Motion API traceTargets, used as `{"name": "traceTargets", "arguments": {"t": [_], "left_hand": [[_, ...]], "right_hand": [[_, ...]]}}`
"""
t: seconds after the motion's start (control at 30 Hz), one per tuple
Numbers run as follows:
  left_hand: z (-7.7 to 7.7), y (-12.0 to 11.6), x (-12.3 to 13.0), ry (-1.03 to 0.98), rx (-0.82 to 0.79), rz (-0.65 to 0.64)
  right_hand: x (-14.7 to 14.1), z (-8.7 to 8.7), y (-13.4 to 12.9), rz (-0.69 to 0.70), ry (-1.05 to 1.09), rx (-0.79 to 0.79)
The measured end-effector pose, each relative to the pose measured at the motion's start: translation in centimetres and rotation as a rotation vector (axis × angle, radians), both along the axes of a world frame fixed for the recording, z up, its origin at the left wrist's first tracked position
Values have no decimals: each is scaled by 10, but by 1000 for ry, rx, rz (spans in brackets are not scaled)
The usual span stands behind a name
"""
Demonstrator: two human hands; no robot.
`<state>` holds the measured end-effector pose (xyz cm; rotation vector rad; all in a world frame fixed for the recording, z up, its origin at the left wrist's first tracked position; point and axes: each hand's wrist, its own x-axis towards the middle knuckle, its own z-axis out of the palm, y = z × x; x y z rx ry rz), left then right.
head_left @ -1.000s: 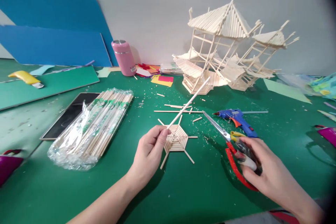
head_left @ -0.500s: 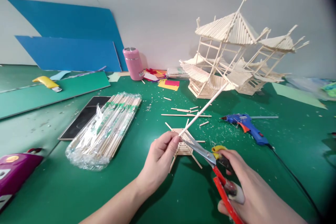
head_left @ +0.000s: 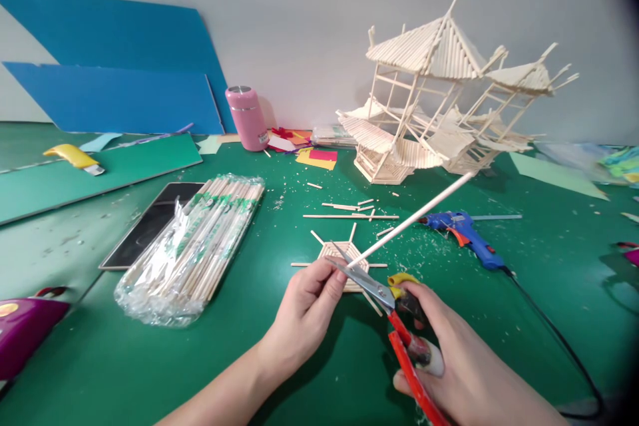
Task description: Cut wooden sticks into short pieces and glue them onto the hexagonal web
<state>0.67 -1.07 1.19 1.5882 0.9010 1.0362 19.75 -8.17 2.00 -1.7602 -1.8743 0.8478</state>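
Between thumb and fingers, my left hand (head_left: 312,299) pinches the lower end of a long wooden stick (head_left: 414,216), which slants up to the right. My right hand (head_left: 444,346) grips scissors (head_left: 372,285) with red handles, and their blades lie parted around the stick beside my left fingertips. Under the blades, a small hexagonal stick frame (head_left: 332,249) with sticks jutting outward lies on the green table, partly hidden by my left hand. Loose stick pieces (head_left: 349,217) lie behind it.
A blue glue gun (head_left: 466,234) is at right, below a wooden stick pavilion model (head_left: 424,100). Bagged sticks (head_left: 200,239) overlap a dark tablet (head_left: 150,233) at left. A pink flask (head_left: 247,118) and yellow cutter (head_left: 72,156) stand or lie farther back.
The stick has tilted lower toward the right. The scissor blades have moved left and now straddle its lower end. The view has shifted slightly, moving the surroundings leftward.
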Motion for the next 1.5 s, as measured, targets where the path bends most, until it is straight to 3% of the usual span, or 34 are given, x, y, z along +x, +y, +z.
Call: {"name": "traceTargets", "arguments": {"t": [0.13, 0.27, 0.57, 0.7, 0.83, 0.93, 1.1, 1.2, 1.3, 1.4, 1.5], "left_hand": [[1, 1, 0, 8, 41, -34], [2, 1, -1, 3, 49, -62], [1, -2, -6, 6, 29, -133], [-1, -2, -6, -9, -17, -139], [-3, -2, -6, -75, -155, -157], [-4, -2, -5, -253, -344, -196], [-4, -2, -4, -588, -680, -380], [-3, -1, -2, -628, -773, -446], [-4, 0, -2, -517, -699, -335], [-7, 1, -3, -270, -498, -171], [-8, 2, -4, -243, -456, -159]], "right_hand": [[-4, 2, -1, -56, 68, -89], [-6, 8, -1, -88, 2, -160], [-5, 12, -1, 19, -117, -133], [-4, 10, 1, 35, -118, -238], [-2, 10, 2, 30, -80, -262], [0, 11, 2, 17, -51, -226], [6, 10, -1, 49, -89, -246], [7, 9, -1, 70, -132, -243], [7, 9, 1, 59, -147, -204], [5, 11, 3, 31, -116, -147], [3, 15, 4, 32, -67, -141]]}}
